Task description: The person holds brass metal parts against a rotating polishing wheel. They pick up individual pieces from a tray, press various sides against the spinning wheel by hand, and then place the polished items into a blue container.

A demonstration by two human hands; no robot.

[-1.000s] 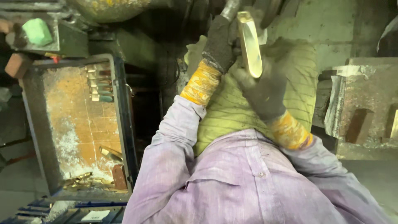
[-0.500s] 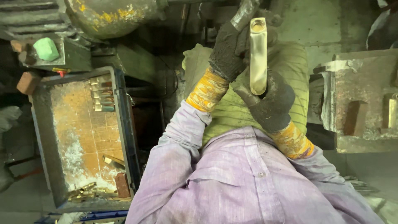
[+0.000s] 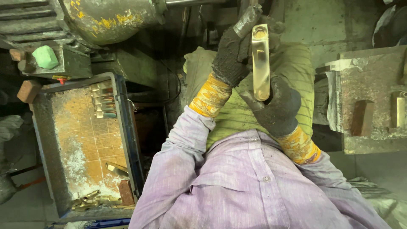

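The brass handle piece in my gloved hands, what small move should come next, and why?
Probably tilt the brass handle piece slightly to check its long face. The right hand pinches its lower end and the left hand steadies its top, so it stands upright, one shiny side facing the camera; the other sides are hidden.

The setting is a grimy, dimly lit workshop seen from above. At the upper left sits a rounded, dull metal machine housing (image 3: 106,19) flecked with yellow paint, and beside it a dark metal ledge (image 3: 63,63) carries a green block (image 3: 45,57). A reddish brick (image 3: 29,90) lies just to the left of a blue-rimmed crate (image 3: 127,127), whose floor is dusted orange and white, with a row of brass pieces (image 3: 103,100) near its top and more scattered at its bottom. On the right stands a stained grey metal bench (image 3: 369,80). The concrete floor (image 3: 322,21) beyond is worn and pale.
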